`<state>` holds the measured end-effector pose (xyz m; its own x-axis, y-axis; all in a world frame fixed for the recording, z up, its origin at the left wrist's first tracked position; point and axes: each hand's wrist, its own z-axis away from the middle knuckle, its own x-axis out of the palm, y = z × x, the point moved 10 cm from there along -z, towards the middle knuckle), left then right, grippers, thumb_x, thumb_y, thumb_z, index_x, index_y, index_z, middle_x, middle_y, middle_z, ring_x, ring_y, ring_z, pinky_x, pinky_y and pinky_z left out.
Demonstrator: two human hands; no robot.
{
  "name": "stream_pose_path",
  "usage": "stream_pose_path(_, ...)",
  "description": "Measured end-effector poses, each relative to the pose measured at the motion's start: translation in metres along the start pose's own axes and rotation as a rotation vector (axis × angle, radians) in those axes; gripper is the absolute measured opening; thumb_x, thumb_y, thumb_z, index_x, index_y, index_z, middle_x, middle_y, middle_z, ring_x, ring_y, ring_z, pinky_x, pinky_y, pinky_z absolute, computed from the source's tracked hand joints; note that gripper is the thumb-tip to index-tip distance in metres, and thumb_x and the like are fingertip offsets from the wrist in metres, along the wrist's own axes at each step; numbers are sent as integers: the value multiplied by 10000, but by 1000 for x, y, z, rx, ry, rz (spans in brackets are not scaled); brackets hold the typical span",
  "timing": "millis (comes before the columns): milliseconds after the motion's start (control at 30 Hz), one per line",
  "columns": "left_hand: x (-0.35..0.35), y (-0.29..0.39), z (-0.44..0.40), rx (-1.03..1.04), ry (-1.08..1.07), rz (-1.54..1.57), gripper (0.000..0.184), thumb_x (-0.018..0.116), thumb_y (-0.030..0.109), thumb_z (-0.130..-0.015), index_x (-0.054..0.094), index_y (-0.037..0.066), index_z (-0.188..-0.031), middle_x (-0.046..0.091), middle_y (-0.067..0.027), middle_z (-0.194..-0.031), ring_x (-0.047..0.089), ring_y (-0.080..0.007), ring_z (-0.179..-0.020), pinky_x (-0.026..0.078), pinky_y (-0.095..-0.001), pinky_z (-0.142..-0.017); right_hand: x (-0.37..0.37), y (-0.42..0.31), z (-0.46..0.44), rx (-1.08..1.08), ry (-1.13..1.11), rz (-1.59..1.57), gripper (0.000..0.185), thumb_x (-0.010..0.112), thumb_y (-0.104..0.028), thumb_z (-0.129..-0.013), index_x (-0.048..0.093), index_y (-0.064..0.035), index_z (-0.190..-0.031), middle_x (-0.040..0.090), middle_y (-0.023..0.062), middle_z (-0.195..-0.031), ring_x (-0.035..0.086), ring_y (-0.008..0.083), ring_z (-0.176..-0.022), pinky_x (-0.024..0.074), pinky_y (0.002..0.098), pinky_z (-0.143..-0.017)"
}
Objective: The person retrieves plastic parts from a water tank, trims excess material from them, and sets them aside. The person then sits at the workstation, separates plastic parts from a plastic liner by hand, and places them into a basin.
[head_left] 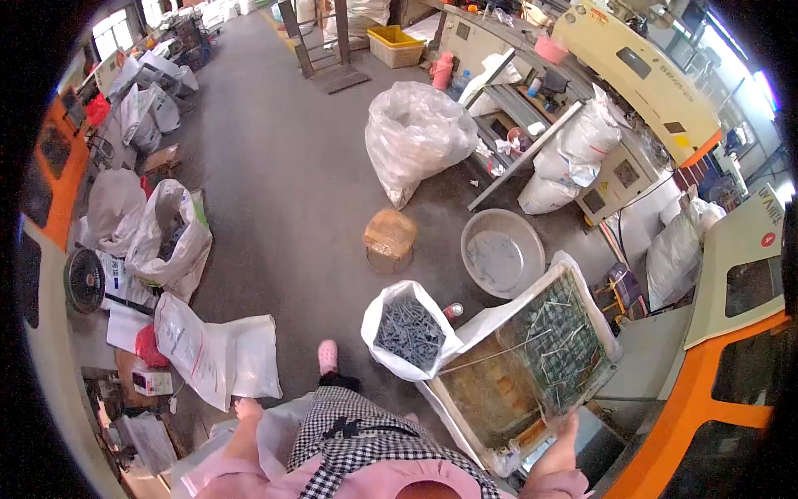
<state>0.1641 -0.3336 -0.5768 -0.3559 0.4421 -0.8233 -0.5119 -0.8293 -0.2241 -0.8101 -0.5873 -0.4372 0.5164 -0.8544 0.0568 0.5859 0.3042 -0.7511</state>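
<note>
Left hand (248, 408): curled; whether it grips anything, I cannot tell. Just ahead lies a white sack (218, 345). Right of that hand, a bag (397, 367) holds grey pieces (407, 331). The tray (595, 309) lies ahead of the right hand (564, 439), at its near edge, grip unclear; best reach in flat, clear of the rim.

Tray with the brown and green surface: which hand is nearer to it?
Right. The right hand is at the tray's near edge, though contact is unclear; the left hand is well off to its left, near the white sack.
</note>
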Motion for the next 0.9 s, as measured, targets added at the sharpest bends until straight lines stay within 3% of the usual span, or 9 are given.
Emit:
stream_pose_path(100,-7,-3,-47,-50,-231,-62,287,511,204,-772,622,56,-992,520,-150,-1172,477,-320,-1116,409,-451,-897,-10,-5,-22,-133,201,764,417,665,-316,-731,585,30,-951,610,139,-853,578,215,-781,460,372,-622)
stream_pose_path(167,-24,42,-64,519,-333,-604,285,458,213,-806,627,80,-994,547,-131,-1144,489,-307,-1115,418,-440,-886,-24,2,-71,-361,386,864,397,674,-292,-719,588,28,-936,615,132,-850,587,207,-757,463,354,-602)
stream_pose_path(233,-49,51,-111,637,-245,-625,293,424,237,-822,652,99,-946,588,-97,-1101,560,-284,-1017,437,-431,-858,-14,21,-93,-516,464,910,376,683,-269,-707,592,27,-922,621,126,-848,595,199,-734,467,335,-582)
stream_pose_path(300,-113,56,-152,631,-214,-431,283,428,238,-822,667,119,-916,617,-86,-1050,590,-253,-962,459,-403,-829,109,37,27,-560,366,1364,360,693,-231,-699,583,22,-930,620,127,-844,590,202,-745,468,334,-613)
stream_pose_path(467,-260,82,-276,250,10,486,157,614,202,-692,673,68,-746,656,-100,-730,633,-198,-705,491,-346,-623,175,115,42,-359,292,1080,415,707,-214,-669,575,-3,-1002,624,130,-867,589,241,-821,461,336,-737)
stream_pose_path(567,-291,130,-321,76,-167,810,122,586,129,-708,662,34,-702,626,-74,-637,601,-146,-573,480,-302,-507,234,100,64,-407,275,1202,485,700,-211,-672,538,-2,-1079,621,131,-903,587,237,-841,464,329,-750)
stream_pose_path(700,-334,230,-321,324,-319,936,120,566,97,-722,653,22,-691,600,-50,-589,569,-126,-505,456,-284,-440,266,108,17,-401,305,939,609,718,-228,-639,490,11,-1151,599,168,-1017,579,267,-930,455,349,-812)
stream_pose_path(767,-353,268,-347,606,118,469,99,561,65,-720,655,46,-696,584,-39,-578,559,-131,-493,441,-272,-419,276,109,-19,-452,546,915,643,719,-223,-630,468,18,-1171,581,183,-1063,575,268,-947,454,351,-812)
stream_pose_path(900,-380,321,-352,704,4,164,95,563,82,-716,648,56,-683,588,-42,-582,560,-136,-504,438,-280,-426,378,97,3,-358,544,1099,619,705,-201,-653,463,17,-1180,577,201,-1070,573,287,-959,447,350,-837)
